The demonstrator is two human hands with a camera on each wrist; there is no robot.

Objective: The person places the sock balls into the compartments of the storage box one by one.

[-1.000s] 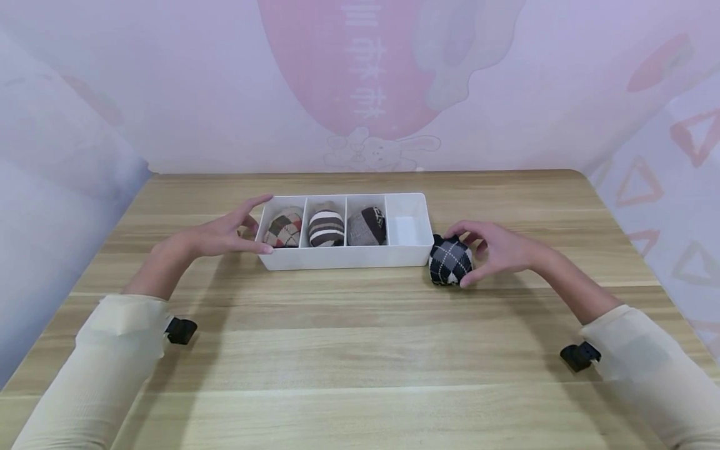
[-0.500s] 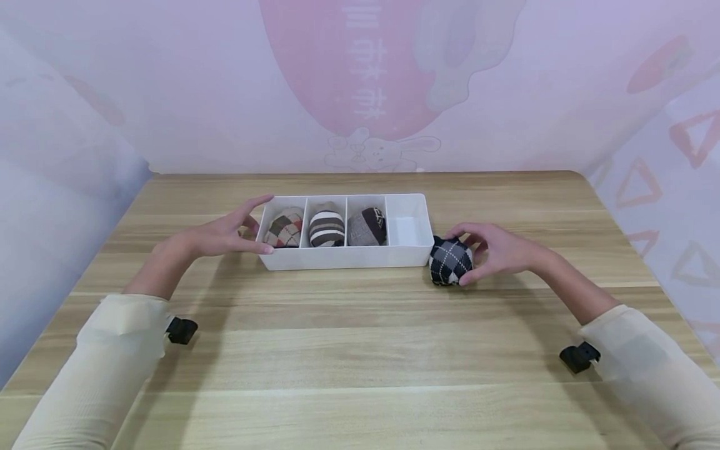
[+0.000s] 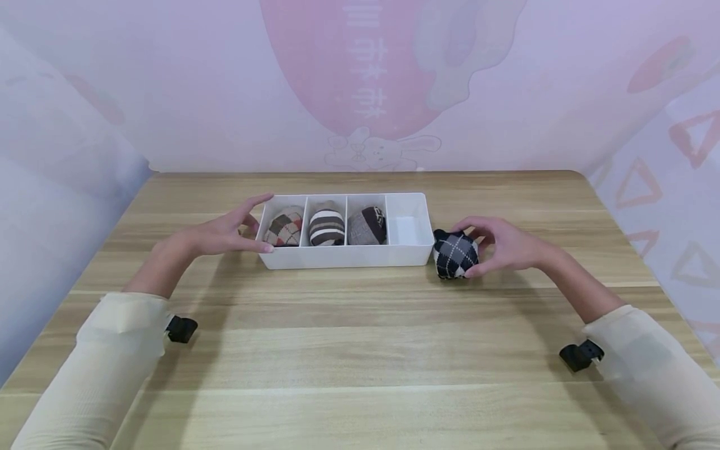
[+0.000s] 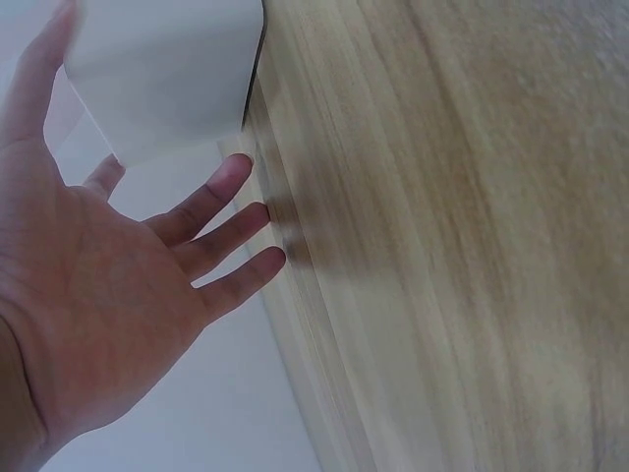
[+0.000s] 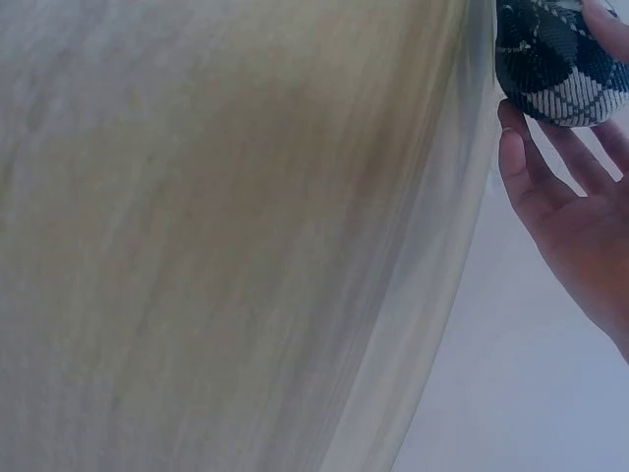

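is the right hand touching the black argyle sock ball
Touching. The head view shows the right hand with fingers curled round the black argyle sock ball; the right wrist view shows the fingertips against its fabric.

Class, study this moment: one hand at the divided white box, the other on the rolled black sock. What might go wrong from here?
1. The right hand grips the black argyle sock ball close against the white box; lifting carelessly might knock the box.
2. The left hand touches the box with straight fingers only, so it may slide.
3. The empty end compartment looks narrow; the sock may catch.
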